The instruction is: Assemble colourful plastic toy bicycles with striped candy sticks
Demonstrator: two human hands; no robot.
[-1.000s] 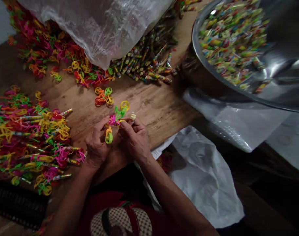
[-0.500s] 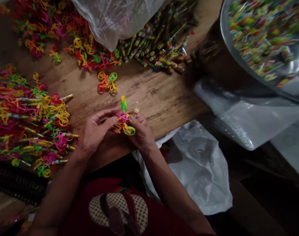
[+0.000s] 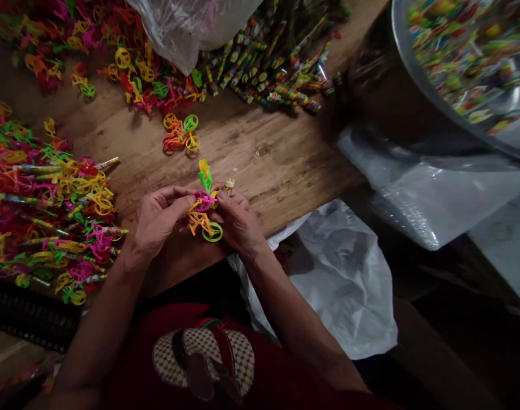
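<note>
Since one second ago, the toy bicycle cluster [image 3: 205, 200] has turned between the two hands: its green wheel, then seen almost from the edge, now shows its round side below, and its yellow wheel on top has become edge-on. From where I stand, the left hand [image 3: 163, 219] is nearly closed, thumb and forefinger pinching the pink part. The right hand [image 3: 239, 219] is curled, with thumb and fingers shut on a small tube [image 3: 229, 185], of which only the pale, notched end comes out. All this is held above the near edge of the wooden bench [image 3: 268, 154]. Just beyond lies one loose bunch of toy bicycles [image 3: 181, 134]; to the left is a big heap of bicycles with tubes [image 3: 58, 208], and farther back, a pile of striped tubes [image 3: 263, 68] near the metal basin [image 3: 407, 74].
</note>
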